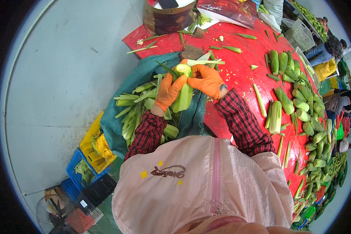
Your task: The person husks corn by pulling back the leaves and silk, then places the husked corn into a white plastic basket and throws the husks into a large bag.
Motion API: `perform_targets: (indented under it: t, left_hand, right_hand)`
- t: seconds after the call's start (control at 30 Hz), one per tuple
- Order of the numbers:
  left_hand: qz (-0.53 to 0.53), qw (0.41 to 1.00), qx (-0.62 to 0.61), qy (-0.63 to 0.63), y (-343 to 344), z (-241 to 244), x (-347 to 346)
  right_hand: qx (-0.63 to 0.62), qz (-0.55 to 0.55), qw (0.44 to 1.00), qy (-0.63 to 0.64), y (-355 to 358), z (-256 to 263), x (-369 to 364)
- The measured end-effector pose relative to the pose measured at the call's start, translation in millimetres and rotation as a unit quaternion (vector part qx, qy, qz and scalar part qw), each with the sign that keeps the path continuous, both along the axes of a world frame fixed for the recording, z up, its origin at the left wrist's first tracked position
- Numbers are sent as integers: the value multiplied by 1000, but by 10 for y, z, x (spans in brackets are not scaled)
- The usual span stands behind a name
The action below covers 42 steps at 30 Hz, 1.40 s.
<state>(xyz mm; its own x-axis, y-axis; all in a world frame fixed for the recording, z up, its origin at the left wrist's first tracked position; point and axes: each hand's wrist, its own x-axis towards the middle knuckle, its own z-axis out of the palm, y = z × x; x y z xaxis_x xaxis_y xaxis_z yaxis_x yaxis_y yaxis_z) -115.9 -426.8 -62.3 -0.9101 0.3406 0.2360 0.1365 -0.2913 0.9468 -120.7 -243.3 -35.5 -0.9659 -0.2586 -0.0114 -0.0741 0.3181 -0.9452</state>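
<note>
An ear of corn in its green husk is held between my two hands, its cut end facing up. My left hand, in an orange glove, wraps the ear from the left side. My right hand, gloved the same way, pinches the husk near the cut end. A loose strip of husk sticks out above the right hand's fingers. Below the ear, a teal woven sack gapes, with stripped husk leaves piled in it.
Trimmed corn ears lie heaped along the right of the red table. A round container and printed carton stand at the far end. Yellow and blue crates sit lower left. Other people are at the far right.
</note>
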Motion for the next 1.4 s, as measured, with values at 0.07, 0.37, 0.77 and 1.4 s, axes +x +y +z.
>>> perform_targets:
  t: [0.07, 0.37, 0.77, 1.4]
  left_hand:
    - [-25, 999, -21, -6, -12, 22, 12]
    - [-2, 998, -24, -62, -156, -152, 57]
    - [245, 944, 139, -173, -300, -517, -40]
    - [157, 987, 13, -37, -712, -86, -27]
  right_hand:
    - [-32, -27, 999, -22, 16, -61, 9]
    - [-251, -160, 939, -169, -87, -466, -23]
    - [-496, -79, 840, -207, -578, -613, 285]
    - [9, 57, 998, -31, -841, -108, -42]
